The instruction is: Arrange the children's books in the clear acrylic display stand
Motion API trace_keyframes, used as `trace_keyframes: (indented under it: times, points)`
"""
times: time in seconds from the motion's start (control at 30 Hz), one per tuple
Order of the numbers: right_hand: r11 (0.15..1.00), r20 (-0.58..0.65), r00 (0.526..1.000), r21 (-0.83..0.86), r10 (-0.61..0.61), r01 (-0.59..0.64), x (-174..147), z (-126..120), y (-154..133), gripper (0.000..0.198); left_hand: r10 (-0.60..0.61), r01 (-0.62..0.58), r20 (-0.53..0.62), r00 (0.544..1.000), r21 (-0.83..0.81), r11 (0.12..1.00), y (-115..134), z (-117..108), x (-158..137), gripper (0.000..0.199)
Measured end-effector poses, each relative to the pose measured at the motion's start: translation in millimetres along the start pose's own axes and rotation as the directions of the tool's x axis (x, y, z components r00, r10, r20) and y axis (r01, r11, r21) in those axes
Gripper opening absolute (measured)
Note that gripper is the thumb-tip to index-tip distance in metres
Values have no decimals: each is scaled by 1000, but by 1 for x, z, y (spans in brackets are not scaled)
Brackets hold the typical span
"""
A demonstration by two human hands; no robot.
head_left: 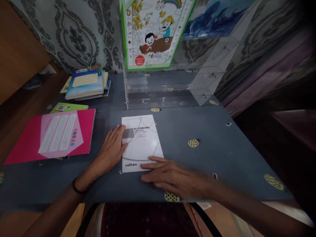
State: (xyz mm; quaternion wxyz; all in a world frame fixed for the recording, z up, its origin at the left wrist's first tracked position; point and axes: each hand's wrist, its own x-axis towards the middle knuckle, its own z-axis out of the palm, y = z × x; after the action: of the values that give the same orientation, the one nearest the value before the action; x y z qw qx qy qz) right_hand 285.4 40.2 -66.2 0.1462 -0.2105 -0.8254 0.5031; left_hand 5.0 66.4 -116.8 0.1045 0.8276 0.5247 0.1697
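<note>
A white booklet [141,146] with "vatti" printed near its lower edge lies flat on the grey-blue tablecloth in front of me. My left hand [111,148], with a dark band at the wrist, rests along the booklet's left edge. Its fingers are stretched out and the fingertips touch the cover. At the lower right corner of the booklet is my right hand [172,176], fingers extended and spread, one or two of them over the cover. Neither hand grips anything.
Left of the booklet lies a pink book [54,131] over a green one [69,107]. Behind them is a stack of books [85,82]. A clear acrylic rack [163,98] stands at the back, holding a green-framed colouring book [148,39]. A chair [148,220] is at the front edge.
</note>
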Motion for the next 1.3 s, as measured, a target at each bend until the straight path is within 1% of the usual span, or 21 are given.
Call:
trace_keyframes:
  times: [0.1, 0.17, 0.23, 0.3, 0.4, 0.5, 0.57, 0.67, 0.73, 0.8, 0.9, 0.97, 1.03, 1.1, 1.17, 1.2, 1.3]
  points:
    - [999, -77, 996, 3, 53, -53, -12, -8, 12, 30, 6, -6, 0, 1000, 14, 1000, 1, 0, 0, 56]
    - [998, -166, 984, 2, 64, -65, -13, -14, 22, 29, 11, -11, 1, 1000, 24, 1000, 2, 0, -1, 54]
    - [995, -279, 957, -37, 77, -91, -9, -22, 32, 30, 14, -14, 5, 1000, 42, 999, 3, 0, -1, 52]
    - [986, -386, 919, -103, 85, -135, -1, -29, 40, 31, 16, -17, 7, 1000, 70, 997, 4, 0, -1, 49]
    - [965, -484, 874, -208, 38, -157, 13, -39, 51, 30, 18, -19, 9, 1000, 111, 994, 5, 1, -1, 48]
    - [924, -517, 855, -348, -49, -158, 26, -45, 63, 29, 28, -31, 18, 999, 136, 990, 5, 1, -1, 49]
    - [874, -537, 841, -440, -71, -207, 33, -46, 69, 29, 33, -34, 13, 999, 149, 988, 6, 0, -1, 48]
    - [807, -550, 834, -510, -40, -298, 38, -40, 69, 30, 6, -1, -25, 1000, 186, 983, 12, -1, -1, 45]
    - [792, -539, 842, -521, -18, -317, 37, -33, 64, 31, -15, 23, -38, 999, 227, 974, 19, -3, 0, 42]
    - [791, -536, 844, -521, -12, -320, 32, -24, 58, 32, -20, 26, -25, 999, 273, 962, 27, -5, 2, 39]
    - [814, -534, 846, -494, -7, -305, 24, -7, 52, 31, -13, 10, 7, 1000, 322, 947, 36, -9, 7, 37]
    - [841, -538, 843, -455, 2, -293, 19, 5, 47, 32, -4, -2, 18, 1000, 327, 945, 40, -9, 10, 37]
    - [867, -550, 835, -401, 30, -295, 17, 14, 40, 33, 6, -11, 15, 1000, 317, 948, 44, -8, 11, 38]
    - [898, -568, 820, -323, 69, -299, 17, 18, 32, 33, 9, -10, 7, 1000, 316, 949, 49, -4, 11, 40]
    - [934, -607, 787, -210, 107, -290, 17, 16, 24, 33, -4, 6, -7, 1000, 336, 942, 54, -1, 11, 40]
    - [950, -635, 763, -146, 123, -274, 18, 13, 22, 33, -13, 17, -13, 1000, 347, 938, 56, 1, 11, 41]
    - [977, -728, 658, 86, 194, -194, 19, 0, 27, 35, -34, 39, -20, 999, 338, 940, 60, 3, 11, 40]
